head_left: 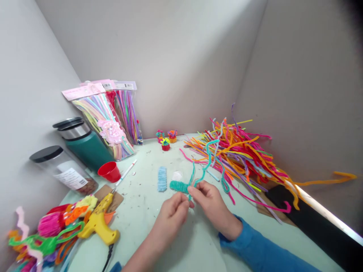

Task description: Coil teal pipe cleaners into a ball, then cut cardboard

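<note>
Pinching firmly, we should steady the teal strip (178, 186) at three o'clock: right hand (210, 200) clamped there, left hand (175, 211) fingers together.

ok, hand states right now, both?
Left hand: closed, fingertips at the end of the teal wrapped piece; exact grip can't be told.
Right hand: closed, pinching the same piece's end.

I see pale-green flat tbl (141, 217) w/ lt-blue fuzzy rect. strip (162, 179), red plastic cup (110, 173), multicol. fuzzy pipe-cleaner heap (236, 153) on it.
</note>
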A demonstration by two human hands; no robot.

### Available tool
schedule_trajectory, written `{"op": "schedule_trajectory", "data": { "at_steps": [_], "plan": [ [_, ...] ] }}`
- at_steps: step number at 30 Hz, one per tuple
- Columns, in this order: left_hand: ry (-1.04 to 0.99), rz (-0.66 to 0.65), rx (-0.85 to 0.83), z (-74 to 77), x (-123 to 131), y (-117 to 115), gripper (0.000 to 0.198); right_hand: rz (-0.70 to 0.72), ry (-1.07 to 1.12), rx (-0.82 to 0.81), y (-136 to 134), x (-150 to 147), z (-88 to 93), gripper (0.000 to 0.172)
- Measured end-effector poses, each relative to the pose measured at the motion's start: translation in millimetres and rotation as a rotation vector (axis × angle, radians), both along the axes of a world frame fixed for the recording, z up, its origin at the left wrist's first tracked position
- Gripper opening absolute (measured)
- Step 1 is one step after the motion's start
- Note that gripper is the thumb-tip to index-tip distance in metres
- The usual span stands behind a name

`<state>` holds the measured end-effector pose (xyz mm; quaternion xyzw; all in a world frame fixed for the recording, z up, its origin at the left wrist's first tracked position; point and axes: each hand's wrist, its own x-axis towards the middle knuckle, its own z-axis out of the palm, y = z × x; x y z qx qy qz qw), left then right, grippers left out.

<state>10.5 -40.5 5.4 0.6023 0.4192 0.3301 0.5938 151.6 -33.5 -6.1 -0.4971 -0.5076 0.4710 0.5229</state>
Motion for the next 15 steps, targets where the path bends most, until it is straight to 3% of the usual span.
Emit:
{"op": "schedule_trajectory", "data": {
  "at_steps": [3, 5, 8, 12, 15],
  "plan": [
    [-0.348, -0.114, -0.406, 0.3, -4, 2, 0.015, 0.246, 0.091, 0.023, 0, 8, 5.8, 0.025],
    [-0.507, -0.191, -0.535, -1.2, -7, 3, 0.014, 0.402, 0.158, 0.030, 0, 11, 6.8, 0.024],
    [-0.618, -0.281, -0.633, -3.1, -11, 4, 0.012, 0.474, 0.183, 0.049, 1, 15, 6.4, 0.019],
    [-0.564, -0.279, -0.623, -1.8, -11, 3, 0.012, 0.443, 0.158, 0.138, -1, 13, 6.8, 0.016],
    [-0.329, -0.088, -0.413, -1.4, -6, 2, 0.017, 0.313, 0.075, 0.172, -4, 6, 5.2, 0.017]
  ]
}}
